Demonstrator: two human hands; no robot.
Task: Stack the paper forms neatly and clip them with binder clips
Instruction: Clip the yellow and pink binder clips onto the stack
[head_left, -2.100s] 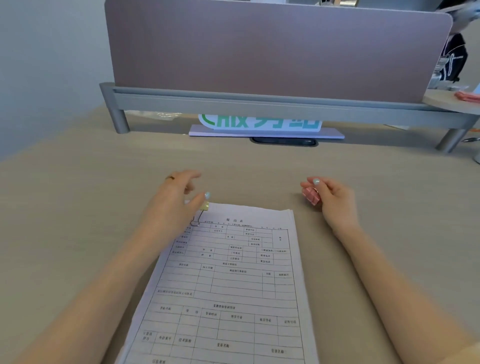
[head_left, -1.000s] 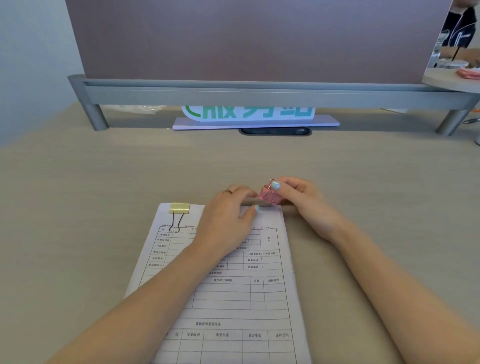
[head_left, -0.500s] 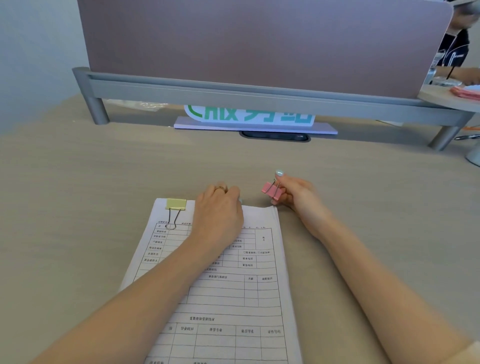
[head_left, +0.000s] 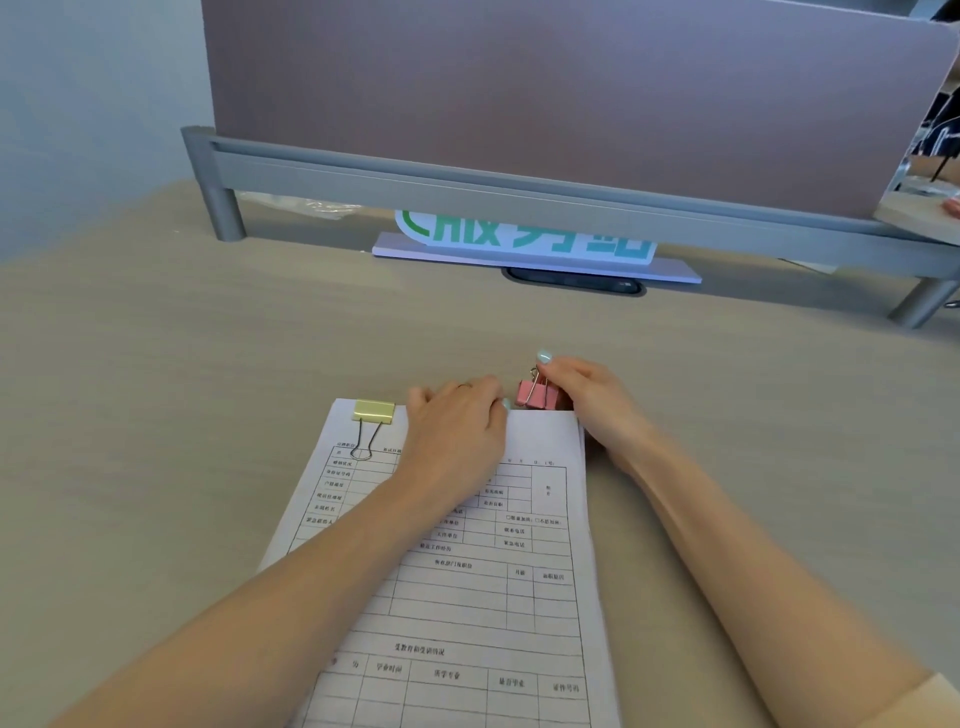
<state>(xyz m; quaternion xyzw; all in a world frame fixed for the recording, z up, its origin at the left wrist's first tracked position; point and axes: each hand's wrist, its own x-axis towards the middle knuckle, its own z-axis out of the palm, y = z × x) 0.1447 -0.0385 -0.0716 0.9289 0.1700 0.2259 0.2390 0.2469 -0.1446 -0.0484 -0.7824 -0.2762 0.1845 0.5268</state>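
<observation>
Nearest the camera, the stack of paper forms (head_left: 467, 597) lies on the desk (head_left: 156, 415), its printed grid running away toward the far edge. From what shows, the right side looks fairly square, though a thin sliver of lower sheets peeks out along it near the top right corner. The left hand (head_left: 457, 431) rests flat on the upper part of the stack, fingers together and spread over the paper, pressing it down and holding nothing. At the top left corner a gold binder clip (head_left: 373, 411) is already seated, its wire handle folded down onto the page.

Just past the top right corner, the right hand (head_left: 587, 410) pinches a pink binder clip (head_left: 537, 395) by its handles between thumb and fingers; its mouth sits at the paper's edge, and I cannot tell whether it has bitten yet.

The risks, as I judge them: if the handles are released before the mouth is pushed fully over every sheet, the clip may catch only the top pages or snap off sideways. If the left hand eases its pressure, the push could skew the free corner against the fixed gold one, buckling the sheets between them. A slipping thumb could pinch a fingertip

Beyond stand a green-lettered sign (head_left: 524, 244) and the desk partition (head_left: 519, 93)
</observation>
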